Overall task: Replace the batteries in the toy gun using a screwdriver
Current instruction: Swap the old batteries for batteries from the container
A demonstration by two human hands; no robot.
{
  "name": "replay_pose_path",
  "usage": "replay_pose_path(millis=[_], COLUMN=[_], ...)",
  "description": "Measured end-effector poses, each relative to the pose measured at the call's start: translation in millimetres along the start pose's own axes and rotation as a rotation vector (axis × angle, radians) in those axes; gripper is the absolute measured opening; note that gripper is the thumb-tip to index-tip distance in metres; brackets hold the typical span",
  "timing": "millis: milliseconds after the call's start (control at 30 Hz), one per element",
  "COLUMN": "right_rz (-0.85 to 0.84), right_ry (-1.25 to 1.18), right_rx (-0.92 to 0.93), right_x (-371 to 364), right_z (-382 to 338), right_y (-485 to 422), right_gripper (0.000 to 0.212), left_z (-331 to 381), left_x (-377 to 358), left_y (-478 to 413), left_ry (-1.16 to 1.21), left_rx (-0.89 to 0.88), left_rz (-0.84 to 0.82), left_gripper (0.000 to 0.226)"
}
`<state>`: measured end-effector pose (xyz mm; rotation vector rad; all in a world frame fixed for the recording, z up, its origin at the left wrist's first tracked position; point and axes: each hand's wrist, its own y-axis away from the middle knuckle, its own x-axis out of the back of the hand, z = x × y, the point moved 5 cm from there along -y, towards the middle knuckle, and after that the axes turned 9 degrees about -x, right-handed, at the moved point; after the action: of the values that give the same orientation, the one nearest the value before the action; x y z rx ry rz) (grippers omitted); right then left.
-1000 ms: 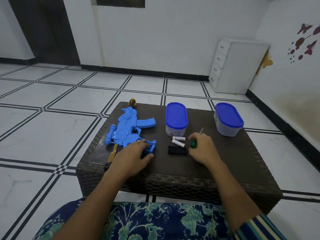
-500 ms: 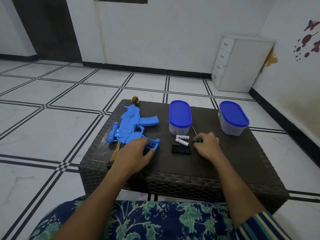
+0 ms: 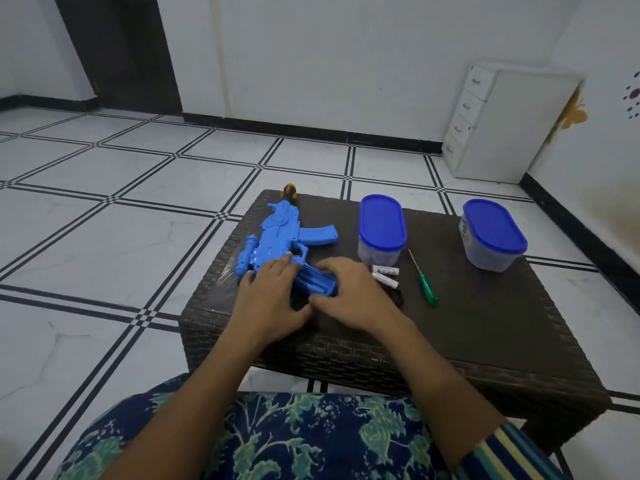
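Two hands meet at the near end of the toy gun [image 3: 277, 233]. The fingers [image 3: 280, 263] of the left hand [image 3: 273, 299] lie fairly straight across the blue body by the grip, pressing on it rather than curling round it. The fingers [image 3: 332, 268] of the right hand [image 3: 353, 292] bend down over the butt end. Whether they pinch anything there cannot be told, since the back of the hand covers them.

The gun lies flat on its side at the left of the counter [image 3: 485, 306], muzzle pointing away. Just right of the right hand are two loose batteries [image 3: 386, 274], white and lying close together. A small black piece [image 3: 399, 296] is half hidden by the hand; it may be the compartment cover. Further right the screwdriver [image 3: 426, 287], with its green handle, lies on the counter with neither hand on it.

Judging from this, the unscrewing looks done and the compartment seems open. Still to do, probably: seat fresh cells, refit the cover and drive the screw home. Whether the two loose batteries are old or new is not readable.

The compartment itself is hidden under the hands, so it cannot be seen whether it holds any cells. No screw can be made out. Two blue-lidded tubs [image 3: 381, 230] [image 3: 493, 233] stand behind, their contents too cloudy to tell.
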<state>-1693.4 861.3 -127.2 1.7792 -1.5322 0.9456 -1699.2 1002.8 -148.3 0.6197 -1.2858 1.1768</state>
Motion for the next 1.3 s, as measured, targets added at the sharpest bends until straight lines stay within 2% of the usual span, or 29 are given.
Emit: replay_pose_path(millis=[100, 200, 300, 367, 533, 633, 733, 967, 1100, 1300], right_rz=[-0.012, 0.007, 0.027, 0.046, 0.142, 0.181, 0.138, 0.084, 0.1, 0.085], right_ry=[0.058, 0.147, 0.099, 0.02, -0.117, -0.252, -0.37, -0.556, -0.616, -0.597], right_rx=[0.003, -0.024, -0.063, -0.081, -0.076, -0.064, -0.056, -0.059, -0.011, -0.015], right_x=[-17, -23, -22, -22, -30, -33, -36, -46, -48, -47], right_z=[1, 5, 6, 5, 4, 2, -3, -12, -18, -13], right_y=[-12, -25, -32, -33, -28, -28, -29, -30, -33, -36], right_gripper=[0.043, 0.04, 0.039, 0.042, 0.048, 0.051, 0.055, 0.071, 0.079, 0.082], left_z=[-6, -17, -24, -29, -33, -22, -13, -7, -3, 1], left_x=[-1, 1, -12, -19, 1, 23, 38, 58, 61, 51], left_y=[2, 8, 8, 3, -8, -11, -11, -3, 3, 4], left_ry=[0.005, -0.026, 0.059, 0.138, 0.171, 0.0, -0.17, -0.366, -0.413, -0.414], left_rx=[0.058, 0.214, 0.346, 0.365, 0.29, 0.194, 0.059, -0.198, -0.253, -0.25], left_rz=[0.026, 0.105, 0.037, 0.008, 0.123, 0.19, 0.217, 0.368, 0.485, 0.556], left_gripper=[0.071, 0.077, 0.085, 0.086, 0.082, 0.079, 0.078, 0.069, 0.055, 0.052])
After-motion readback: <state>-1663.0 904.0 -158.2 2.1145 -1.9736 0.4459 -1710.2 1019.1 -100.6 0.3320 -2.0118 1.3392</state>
